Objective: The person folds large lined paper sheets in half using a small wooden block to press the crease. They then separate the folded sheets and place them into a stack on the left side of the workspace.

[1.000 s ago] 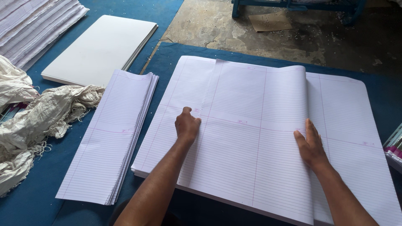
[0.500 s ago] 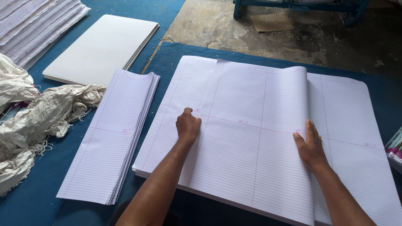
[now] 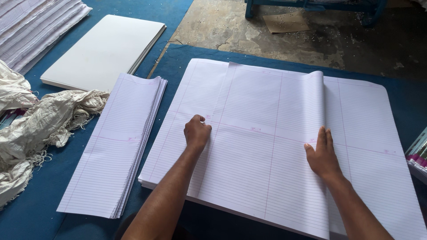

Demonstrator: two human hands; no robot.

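A large stack of ruled white sheets (image 3: 267, 93) lies on the blue cloth in front of me. Its top sheets are folded over from the right, with the rounded fold edge (image 3: 321, 106) standing up slightly. My left hand (image 3: 196, 132) rests on the folded sheets near their left side, fingers curled in. My right hand (image 3: 322, 153) lies flat, fingers together, on the fold edge. A narrower pile of folded ruled sheets (image 3: 118, 142) sits just left of the big stack.
Crumpled white woven sacking (image 3: 40, 124) lies at the left. A flat stack of plain white boards (image 3: 104, 49) and more ruled paper (image 3: 35, 26) sit at the back left. Bare concrete floor (image 3: 311, 40) lies beyond the cloth. A packet with pink items (image 3: 418, 158) is at the right edge.
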